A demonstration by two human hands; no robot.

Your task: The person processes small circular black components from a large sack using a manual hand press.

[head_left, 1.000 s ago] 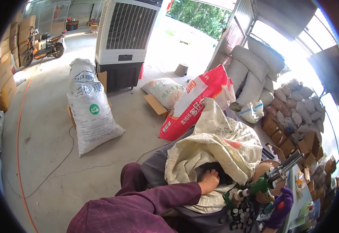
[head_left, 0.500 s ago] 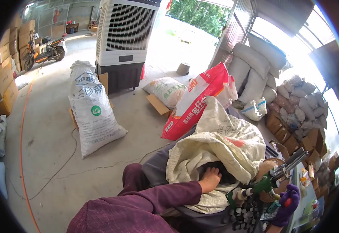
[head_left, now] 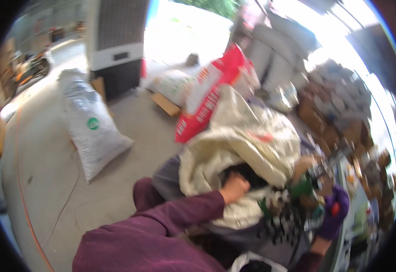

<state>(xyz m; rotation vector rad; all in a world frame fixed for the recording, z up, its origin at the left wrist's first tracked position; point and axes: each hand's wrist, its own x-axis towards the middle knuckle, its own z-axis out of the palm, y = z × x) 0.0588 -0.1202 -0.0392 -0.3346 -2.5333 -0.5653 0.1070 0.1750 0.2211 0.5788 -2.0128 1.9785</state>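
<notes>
My bare left hand (head_left: pixel 235 187) reaches into the mouth of a cream woven sack (head_left: pixel 270 156), its fingers curled against the dark contents (head_left: pixel 251 176). Blur hides what they hold, if anything. A purple glove covers my right hand (head_left: pixel 337 209), closed around a small red rounded thing (head_left: pixel 335 209) at the far side of a green and metal bench machine (head_left: pixel 303 190). Small black round pieces (head_left: pixel 283 226) cluster below that machine, close to the sack.
A red and white bag (head_left: pixel 207 97) leans behind the sack. Further left are a full white sack (head_left: pixel 89 129) and a large air cooler (head_left: pixel 118 59). Heaped bags (head_left: pixel 336 93) and cartons stand at right. An orange hose (head_left: pixel 23 195) crosses the floor.
The view has shifted and blurred, with the surroundings sliding left and up in it. My left fingers look more curled in the sack's mouth. My right hand stays beside the machine.
</notes>
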